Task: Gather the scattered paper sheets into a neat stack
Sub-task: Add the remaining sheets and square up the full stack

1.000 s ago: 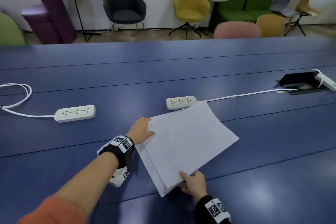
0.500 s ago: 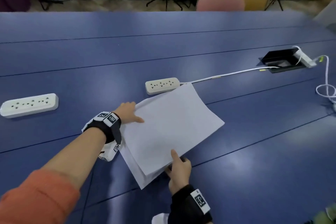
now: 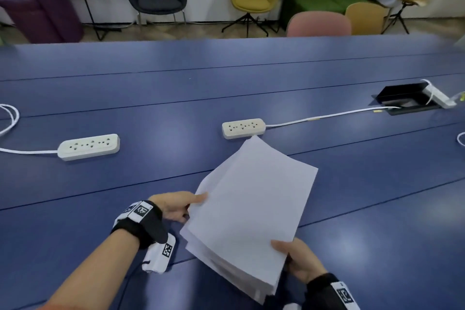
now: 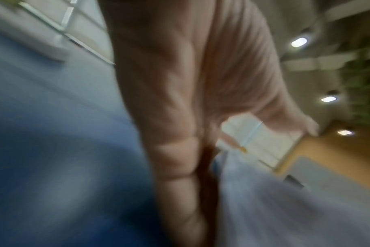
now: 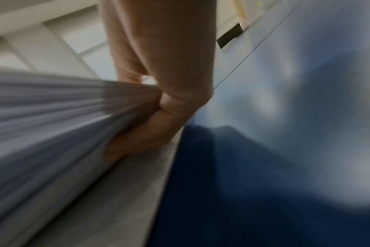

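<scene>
Low in the middle of the head view, the paper sheets (image 3: 251, 209) are gathered into one sheaf lifted clear of the blue desk (image 3: 377, 221), its far corner reaching toward the nearer power strip (image 3: 243, 128). The sheets look lifted so the edges can be squared; they are still fanned at the lower edge, so I judge the stack not yet neat.

The right hand (image 3: 300, 260) sits at the lower right corner of the sheaf, thumb on top and fingers beneath; the right wrist view shows this grip pinching the splayed edges of the sheets. It seems to carry most of the weight.

The left hand (image 3: 176, 205) is at the sheaf's left edge, mid-frame left of the paper, thumb lying along the top sheet; the fingers beneath are hidden and the left wrist view is blurred, but it appears to hold that edge, probably to steady and align it. Both forearms reach in from the bottom of the frame, wrists roughly level.
</scene>
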`<state>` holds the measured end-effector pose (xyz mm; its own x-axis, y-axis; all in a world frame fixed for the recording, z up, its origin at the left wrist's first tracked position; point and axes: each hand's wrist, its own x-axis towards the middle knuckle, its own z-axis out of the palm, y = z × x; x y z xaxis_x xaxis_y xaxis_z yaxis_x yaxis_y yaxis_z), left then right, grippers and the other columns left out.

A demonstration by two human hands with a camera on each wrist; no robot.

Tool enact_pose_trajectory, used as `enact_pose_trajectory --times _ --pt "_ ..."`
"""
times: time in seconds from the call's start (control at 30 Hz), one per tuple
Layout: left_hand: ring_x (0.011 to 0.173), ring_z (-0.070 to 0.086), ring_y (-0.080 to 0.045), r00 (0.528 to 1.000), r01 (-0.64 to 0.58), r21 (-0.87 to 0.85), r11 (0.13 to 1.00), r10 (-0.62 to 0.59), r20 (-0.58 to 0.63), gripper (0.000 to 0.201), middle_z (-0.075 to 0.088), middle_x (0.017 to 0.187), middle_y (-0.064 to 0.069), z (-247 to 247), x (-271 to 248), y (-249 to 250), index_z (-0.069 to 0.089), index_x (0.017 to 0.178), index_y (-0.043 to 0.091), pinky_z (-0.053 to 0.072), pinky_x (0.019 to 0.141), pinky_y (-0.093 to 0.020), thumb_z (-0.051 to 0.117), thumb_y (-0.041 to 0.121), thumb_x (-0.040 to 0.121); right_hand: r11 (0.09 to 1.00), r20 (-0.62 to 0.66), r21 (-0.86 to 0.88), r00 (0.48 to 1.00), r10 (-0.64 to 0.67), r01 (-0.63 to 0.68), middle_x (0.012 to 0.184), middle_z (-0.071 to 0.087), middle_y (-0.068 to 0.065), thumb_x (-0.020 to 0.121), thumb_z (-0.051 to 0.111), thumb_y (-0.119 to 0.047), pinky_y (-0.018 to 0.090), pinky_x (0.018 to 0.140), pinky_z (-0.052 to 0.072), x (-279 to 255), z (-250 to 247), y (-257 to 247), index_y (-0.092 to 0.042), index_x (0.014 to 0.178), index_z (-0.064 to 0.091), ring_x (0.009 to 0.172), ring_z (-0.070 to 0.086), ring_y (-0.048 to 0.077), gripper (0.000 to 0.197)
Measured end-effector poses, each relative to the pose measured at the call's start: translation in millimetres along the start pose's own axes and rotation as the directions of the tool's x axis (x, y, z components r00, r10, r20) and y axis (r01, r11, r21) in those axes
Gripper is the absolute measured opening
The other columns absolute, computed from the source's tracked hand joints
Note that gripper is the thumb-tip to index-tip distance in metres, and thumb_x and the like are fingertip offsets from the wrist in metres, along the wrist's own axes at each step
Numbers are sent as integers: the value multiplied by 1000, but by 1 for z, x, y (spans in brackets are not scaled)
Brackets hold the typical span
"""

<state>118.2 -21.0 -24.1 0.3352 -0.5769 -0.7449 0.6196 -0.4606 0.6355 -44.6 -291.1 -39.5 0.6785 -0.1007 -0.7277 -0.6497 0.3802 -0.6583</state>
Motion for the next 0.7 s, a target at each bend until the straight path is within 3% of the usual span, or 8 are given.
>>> enact_pose_trajectory --times 0.07,0.17,0.23,0.3,0.37,0.47,0.6,0.7 --pt "94 67 -12 992 -74 -174 982 54 -117 56 69 110 -4 5 3 -11 61 114 11 52 85 -27 52 55 81 997 -36 -79 999 2 -5 85 72 17 70 63 13 33 63 55 -2 -10 7 10 105 61 73 68 29 35" --pt "101 64 -19 969 -89 -52 995 75 -235 71 61 123 -7 21 -1 -10 55 122 9 44 101 -40 59 63 77 988 -129 -142 989 -74 55 94 68 21 64 63 14 39 75 51 2 -18 12 9 106 60 85 63 34 43" --pt "110 55 -15 969 -30 108 994 56 -240 69 56 125 5 32 -6 -6 53 122 16 38 104 -34 55 66 74 976 -151 -200 982 -113 82 102 66 23 71 60 16 44 84 49 3 -20 11 7 110 59 95 62 37 39" --pt "98 53 -13 959 106 357 928 -1 -283 51 55 104 8 40 -11 0 55 113 23 37 86 -26 45 63 85 958 -153 -274 979 -133 87 105 65 23 79 53 19 42 82 50 2 -25 9 6 111 59 96 62 36 36" --pt "66 50 -14 948 194 574 795 -1 -319 45 54 74 6 50 -15 8 59 82 22 36 67 -25 46 66 82 935 -161 -345 977 -143 80 102 64 19 80 50 20 34 72 49 0 -36 5 4 111 58 91 60 32 36" --pt "45 40 -12 937 141 545 826 66 -343 48 45 49 8 65 -11 16 43 56 20 32 55 -23 52 58 85 879 -136 -469 977 -162 80 101 63 13 82 51 15 28 70 47 -2 -46 1 -3 110 57 93 58 28 33" --pt "80 63 -24 878 -55 355 933 215 -428 22 67 88 -5 83 15 3 65 89 14 45 68 -25 71 32 79 767 -103 -638 978 -180 74 109 63 12 81 57 5 30 86 46 -5 -47 0 3 117 57 101 59 24 35" --pt "107 58 -26 799 30 404 914 221 -559 49 61 119 -11 103 37 -3 55 116 6 47 88 -29 74 23 75 733 -82 -675 978 -190 86 111 62 11 83 56 4 25 81 46 -8 -49 -5 4 118 56 99 56 19 35"
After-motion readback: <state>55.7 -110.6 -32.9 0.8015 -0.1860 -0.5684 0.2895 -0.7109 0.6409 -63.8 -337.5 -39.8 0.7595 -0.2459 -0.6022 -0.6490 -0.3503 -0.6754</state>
